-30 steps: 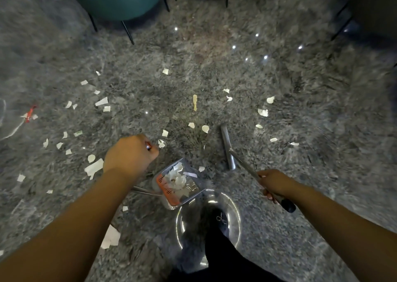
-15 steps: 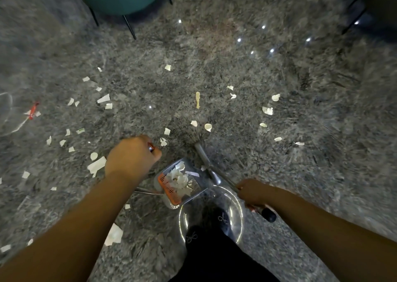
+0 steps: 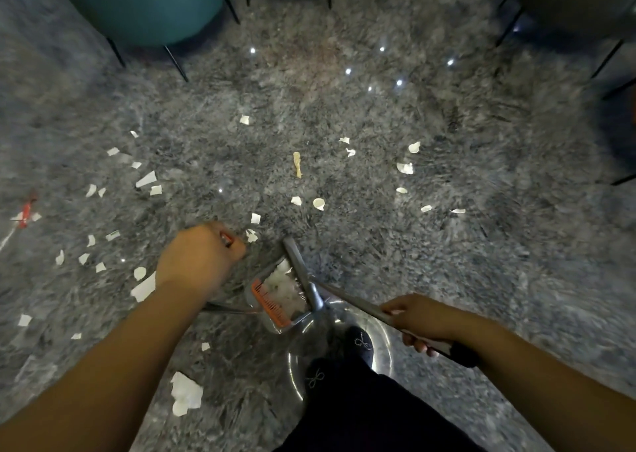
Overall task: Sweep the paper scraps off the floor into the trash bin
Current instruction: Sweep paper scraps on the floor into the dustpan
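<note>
Basically, left hand [image 3: 198, 257] fisted round the dustpan [image 3: 278, 296] handle, right hand [image 3: 421, 317] gripping the broom [image 3: 303, 272] handle, head over the pan. Paper scraps [image 3: 146, 179] all over the floor, some in the pan.

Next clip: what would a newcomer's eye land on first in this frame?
Probably the white paper scraps strewn over the grey floor, thickest on the left. Next, low in the middle, the dustpan already holding a white heap, with the left hand gripping its handle and the right hand holding the broom against the pan's edge. A shiny round trash bin sits just below them, and a teal chair stands at the top left.
</note>
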Tool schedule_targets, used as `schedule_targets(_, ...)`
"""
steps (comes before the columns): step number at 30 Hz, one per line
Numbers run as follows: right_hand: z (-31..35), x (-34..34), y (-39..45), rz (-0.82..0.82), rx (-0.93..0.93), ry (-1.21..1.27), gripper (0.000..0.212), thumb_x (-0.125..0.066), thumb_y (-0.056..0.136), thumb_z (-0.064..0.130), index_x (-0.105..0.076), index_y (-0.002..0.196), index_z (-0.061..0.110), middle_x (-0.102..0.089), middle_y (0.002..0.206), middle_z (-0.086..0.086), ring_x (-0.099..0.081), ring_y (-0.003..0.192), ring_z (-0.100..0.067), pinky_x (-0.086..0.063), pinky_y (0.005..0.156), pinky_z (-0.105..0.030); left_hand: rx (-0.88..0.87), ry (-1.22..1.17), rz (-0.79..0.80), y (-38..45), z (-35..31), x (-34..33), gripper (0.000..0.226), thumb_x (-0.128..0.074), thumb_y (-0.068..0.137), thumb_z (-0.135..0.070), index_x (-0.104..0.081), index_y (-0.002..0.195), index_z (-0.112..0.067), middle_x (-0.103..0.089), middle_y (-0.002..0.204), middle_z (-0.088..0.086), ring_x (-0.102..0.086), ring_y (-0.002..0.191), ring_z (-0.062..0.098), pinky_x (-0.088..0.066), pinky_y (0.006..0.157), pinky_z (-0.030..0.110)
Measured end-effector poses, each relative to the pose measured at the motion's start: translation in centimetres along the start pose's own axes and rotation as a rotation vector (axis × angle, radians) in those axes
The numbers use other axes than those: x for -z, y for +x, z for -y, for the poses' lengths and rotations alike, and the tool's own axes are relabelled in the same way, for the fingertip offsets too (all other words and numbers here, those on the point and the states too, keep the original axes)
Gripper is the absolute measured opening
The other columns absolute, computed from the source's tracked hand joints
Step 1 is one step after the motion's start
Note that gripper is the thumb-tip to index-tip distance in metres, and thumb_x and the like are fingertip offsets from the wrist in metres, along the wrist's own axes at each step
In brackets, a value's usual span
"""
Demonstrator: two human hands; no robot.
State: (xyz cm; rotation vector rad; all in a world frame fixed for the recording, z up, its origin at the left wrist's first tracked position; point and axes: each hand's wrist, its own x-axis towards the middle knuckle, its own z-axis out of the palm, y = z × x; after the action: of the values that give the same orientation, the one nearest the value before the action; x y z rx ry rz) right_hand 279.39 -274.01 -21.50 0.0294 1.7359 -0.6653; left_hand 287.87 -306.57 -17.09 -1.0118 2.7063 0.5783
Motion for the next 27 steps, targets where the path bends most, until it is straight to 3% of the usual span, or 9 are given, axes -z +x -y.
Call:
schedule_targets(4,-1.1,0.8,-1.1,-0.067,0.007,0.113,0.029,-0.04,0.098,0.013,-0.059,0.115,0.026,-0.051,0.059,-0.008,-0.041,0.037,-0.014,-0.032,0.037,-0.018,-0.08,0.053,-0.007,-0.3,-1.4,-0.4,0.01,-0.063,0.087,-0.037,-0.061,0.082,-0.028,-0.059,0.063,-0.003,-0.056,0.06,0.018,-0.04,0.05,0.027)
schedule_targets(9,-2.6,3.3,-1.2,-0.184,0.035,0.26,0.031,-0.043,0.097,0.009,-0.06,0.085,0.032,-0.05,0.049,-0.006,-0.04,0.032,-0.013,-0.031,0.034,-0.016,-0.201,0.101,-0.035,0.7,-5.0,-0.8,0.017,-0.063,0.086,-0.039,-0.069,0.091,-0.025,-0.066,0.066,0.002,-0.062,0.064,0.026,-0.049,0.056,0.03)
schedule_targets(14,-4.8,8.1,-0.2,-0.28,0.037,0.365,0.022,-0.043,0.098,0.01,-0.056,0.103,0.026,-0.051,0.056,-0.01,-0.041,0.033,-0.014,-0.033,0.034,-0.018,-0.264,0.076,-0.099,2.8,-11.1,-2.0,0.016,-0.065,0.083,-0.041,-0.071,0.088,-0.027,-0.07,0.073,0.002,-0.061,0.068,0.026,-0.047,0.061,0.029)
schedule_targets(19,-7.2,16.2,-0.3,-0.34,0.032,0.433,0.023,-0.041,0.097,0.01,-0.064,0.101,0.017,-0.05,0.053,-0.008,-0.041,0.034,-0.015,-0.032,0.035,-0.018,-0.301,0.096,-0.083,5.8,-19.7,-4.5,0.016,-0.062,0.086,-0.043,-0.067,0.086,-0.028,-0.053,0.055,-0.01,-0.049,0.054,0.017,-0.033,0.048,0.025)
schedule_targets(24,-10.6,25.8,0.0,-0.39,-0.02,0.5,0.018,-0.043,0.099,0.014,-0.05,0.108,0.028,-0.052,0.05,-0.008,-0.043,0.035,-0.016,-0.034,0.036,-0.02,-0.327,0.098,-0.04,8.5,-29.5,-7.5,0.02,-0.059,0.089,-0.043,-0.066,0.091,-0.024,-0.058,0.062,-0.005,-0.054,0.061,0.022,-0.038,0.055,0.028)
schedule_targets(27,-12.6,31.7,0.4,-0.419,-0.024,0.498,0.016,-0.044,0.099,0.013,-0.055,0.105,0.023,-0.052,0.045,-0.006,-0.044,0.033,-0.015,-0.035,0.035,-0.02,-0.326,0.138,-0.023,10.4,-35.1,-8.8,0.023,-0.058,0.09,-0.044,-0.066,0.093,-0.022,-0.061,0.069,0.0,-0.057,0.067,0.026,-0.04,0.057,0.028)
